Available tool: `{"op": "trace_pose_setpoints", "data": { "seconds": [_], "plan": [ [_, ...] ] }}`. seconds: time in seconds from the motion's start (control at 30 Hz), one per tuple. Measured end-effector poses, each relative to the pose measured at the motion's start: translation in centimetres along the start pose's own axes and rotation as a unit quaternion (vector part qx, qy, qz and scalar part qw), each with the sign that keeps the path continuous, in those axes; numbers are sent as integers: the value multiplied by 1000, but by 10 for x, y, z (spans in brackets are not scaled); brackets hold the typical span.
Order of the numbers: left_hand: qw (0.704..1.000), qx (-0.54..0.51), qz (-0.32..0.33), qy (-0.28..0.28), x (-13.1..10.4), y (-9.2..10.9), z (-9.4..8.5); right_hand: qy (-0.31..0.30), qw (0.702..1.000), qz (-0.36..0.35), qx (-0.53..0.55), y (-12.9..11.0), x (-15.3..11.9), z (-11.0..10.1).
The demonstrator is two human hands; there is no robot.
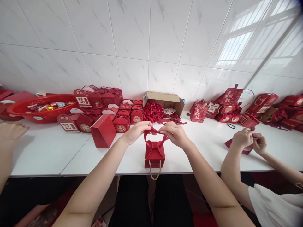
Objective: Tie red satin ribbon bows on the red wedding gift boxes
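Note:
A small red gift box [154, 159] with a beige rope handle [155, 177] stands upright near the table's front edge. Red ribbon [145, 137] rises in a loop from its top. My left hand [139, 130] pinches the ribbon at the left of the loop, fingers closed. On the right side my right hand [174, 134] pinches the same ribbon between thumb and fingers. The rope handle hangs down over the table edge. Whether the ribbon is knotted between my fingers I cannot tell.
Several red gift boxes [120, 124] and a red basin [42, 110] of wrapped sweets stand at left. Behind, a cardboard box [165, 96] holds red ribbons. A co-worker's hands [248, 140] work on a red box at right; another person's hand [11, 134] is at far left.

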State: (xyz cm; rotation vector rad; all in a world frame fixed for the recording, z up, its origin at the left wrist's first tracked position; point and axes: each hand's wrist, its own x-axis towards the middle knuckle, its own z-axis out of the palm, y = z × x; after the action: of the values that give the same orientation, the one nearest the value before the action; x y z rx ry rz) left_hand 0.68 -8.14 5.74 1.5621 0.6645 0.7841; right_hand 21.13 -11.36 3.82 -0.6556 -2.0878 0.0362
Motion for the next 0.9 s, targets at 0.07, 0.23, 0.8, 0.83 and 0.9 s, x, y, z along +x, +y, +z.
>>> {"op": "trace_pose_setpoints", "data": {
  "seconds": [0.07, 0.23, 0.8, 0.83, 0.9],
  "plan": [
    [1000, -16, -9, -5, 2, -1, -4, -13, 999, -26, -36, 1, -1, -1],
    [997, -10, -50, -53, -3, 2, -7, -12, 997, -52, -57, 2, -1, -2],
    [997, -41, -55, 36, 0, -5, -10, -97, 988, -62, -107, 8, -5, 4],
    [997, -43, -56, 35, -1, -4, -9, -99, 986, -65, -120, 8, -5, 5],
    [997, -44, -58, 31, -3, -3, -8, -99, 983, -66, -137, 9, -6, 6]
  ]
}}
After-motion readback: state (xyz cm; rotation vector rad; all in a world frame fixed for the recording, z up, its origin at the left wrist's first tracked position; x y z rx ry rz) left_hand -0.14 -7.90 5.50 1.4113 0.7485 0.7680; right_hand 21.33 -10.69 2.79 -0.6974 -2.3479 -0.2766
